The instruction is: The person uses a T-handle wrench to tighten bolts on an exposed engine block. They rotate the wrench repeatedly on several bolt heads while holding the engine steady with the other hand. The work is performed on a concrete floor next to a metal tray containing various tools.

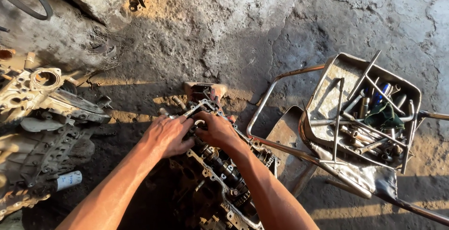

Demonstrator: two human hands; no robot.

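Both hands, left hand (167, 135) and right hand (216, 129), grip the greasy grey metal engine block (220, 174): heavy, hard, slippery; hold its rim.

Low warm sunlight, entering from about 2 o'clock. Ground (243, 29) bright at 12 to 3 o'clock; deep shadow from 6 to 9 o'clock. Mild glare on metal tray (327, 94) rim. Focus sharp at centre; slight wide-angle bending at the edges. No motion blur.
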